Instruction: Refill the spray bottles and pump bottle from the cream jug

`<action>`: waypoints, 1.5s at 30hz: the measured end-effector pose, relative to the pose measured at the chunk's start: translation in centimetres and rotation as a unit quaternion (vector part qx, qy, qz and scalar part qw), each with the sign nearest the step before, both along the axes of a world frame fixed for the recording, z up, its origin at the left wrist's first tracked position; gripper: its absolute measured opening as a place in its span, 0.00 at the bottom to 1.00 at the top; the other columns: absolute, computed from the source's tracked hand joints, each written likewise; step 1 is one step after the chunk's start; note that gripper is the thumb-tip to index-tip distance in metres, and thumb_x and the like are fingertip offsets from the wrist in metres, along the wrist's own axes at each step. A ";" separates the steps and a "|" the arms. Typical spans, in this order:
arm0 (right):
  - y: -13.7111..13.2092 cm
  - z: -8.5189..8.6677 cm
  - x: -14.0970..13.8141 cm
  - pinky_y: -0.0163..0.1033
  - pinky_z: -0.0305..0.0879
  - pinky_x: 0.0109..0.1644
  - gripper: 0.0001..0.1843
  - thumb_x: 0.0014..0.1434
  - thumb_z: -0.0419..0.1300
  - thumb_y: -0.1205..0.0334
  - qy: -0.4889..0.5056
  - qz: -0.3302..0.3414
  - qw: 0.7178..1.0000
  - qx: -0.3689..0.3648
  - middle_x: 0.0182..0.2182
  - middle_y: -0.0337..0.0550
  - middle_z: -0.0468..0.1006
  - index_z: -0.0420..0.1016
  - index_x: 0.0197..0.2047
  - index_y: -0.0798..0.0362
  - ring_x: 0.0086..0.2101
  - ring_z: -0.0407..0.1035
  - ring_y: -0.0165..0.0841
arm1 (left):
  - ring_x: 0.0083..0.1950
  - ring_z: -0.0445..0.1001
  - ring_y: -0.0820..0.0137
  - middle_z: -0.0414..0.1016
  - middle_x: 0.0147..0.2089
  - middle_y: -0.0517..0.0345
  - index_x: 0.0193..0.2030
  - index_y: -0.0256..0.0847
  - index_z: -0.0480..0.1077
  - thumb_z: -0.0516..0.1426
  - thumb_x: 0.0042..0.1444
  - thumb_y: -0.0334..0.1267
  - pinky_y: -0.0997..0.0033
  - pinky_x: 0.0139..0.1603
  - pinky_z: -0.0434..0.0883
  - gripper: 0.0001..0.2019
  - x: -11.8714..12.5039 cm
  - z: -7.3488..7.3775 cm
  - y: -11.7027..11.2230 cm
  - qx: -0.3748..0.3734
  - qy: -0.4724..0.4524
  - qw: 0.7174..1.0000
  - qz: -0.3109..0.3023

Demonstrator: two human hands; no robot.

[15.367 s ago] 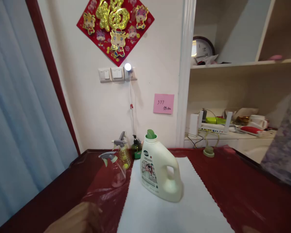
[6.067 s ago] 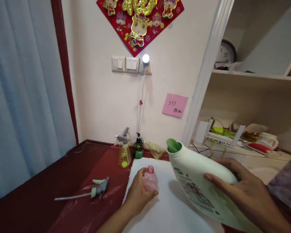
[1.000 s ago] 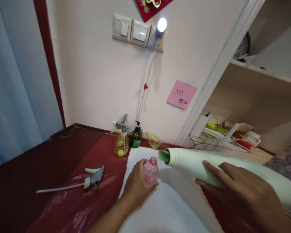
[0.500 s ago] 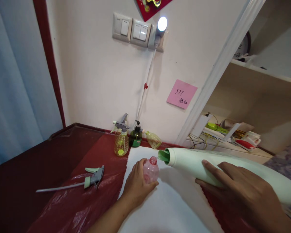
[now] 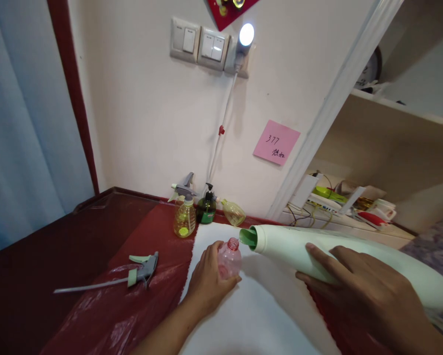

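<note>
My left hand [image 5: 210,278] is wrapped around a small clear pink bottle [image 5: 230,259], whose red neck has no cap on it. In my right hand [image 5: 369,286] is a large pale green bottle [image 5: 291,244], tipped almost level. Its darker green pouring spout [image 5: 247,237] sits just beside the pink bottle's mouth. A thin clear trickle seems to show between the two openings. Off to the left lies a grey and green trigger spray head [image 5: 143,270] with a long dip tube, apart from my hands.
Against the wall stand a yellow spray bottle [image 5: 185,219], a dark green pump bottle [image 5: 207,207] and a tilted clear yellow bottle [image 5: 234,213]. A white sheet [image 5: 251,315] lies over the red plastic table cover [image 5: 140,315]. Shelves [image 5: 399,106] with clutter rise at right.
Almost nothing differs. Both hands and both bottles keep their places, with the whole view shifted very slightly.
</note>
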State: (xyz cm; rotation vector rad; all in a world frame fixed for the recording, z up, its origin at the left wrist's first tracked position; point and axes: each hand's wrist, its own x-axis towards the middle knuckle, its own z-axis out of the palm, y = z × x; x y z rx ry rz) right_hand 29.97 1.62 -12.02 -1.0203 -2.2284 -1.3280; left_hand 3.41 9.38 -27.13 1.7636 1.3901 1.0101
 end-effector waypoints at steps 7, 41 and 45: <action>0.0 0.1 -0.2 0.42 0.57 0.32 0.15 0.73 0.55 0.53 0.002 -0.001 1.000 0.005 0.28 0.41 0.72 0.76 0.49 0.55 0.25 0.66 0.35 | 0.69 0.64 0.56 0.65 0.69 0.45 0.67 0.43 0.56 0.66 0.47 0.42 0.57 0.69 0.61 0.40 0.1 0.4 0.0 -0.013 0.010 1.000 -0.003; 0.0 0.1 -0.1 0.42 0.57 0.32 0.16 0.73 0.55 0.51 -0.012 -0.003 1.000 0.020 0.29 0.42 0.73 0.75 0.50 0.54 0.25 0.65 0.36 | 0.68 0.65 0.57 0.66 0.68 0.48 0.67 0.45 0.56 0.65 0.47 0.42 0.58 0.67 0.63 0.40 0.0 -0.3 0.1 -0.007 0.001 1.000 0.004; -0.2 0.4 -0.2 0.41 0.57 0.31 0.16 0.73 0.53 0.52 -0.012 0.002 1.000 0.016 0.28 0.41 0.73 0.75 0.50 0.55 0.25 0.65 0.36 | 0.69 0.65 0.58 0.65 0.69 0.48 0.67 0.44 0.56 0.66 0.47 0.43 0.59 0.68 0.62 0.41 0.1 -0.2 0.2 -0.007 0.006 1.000 0.005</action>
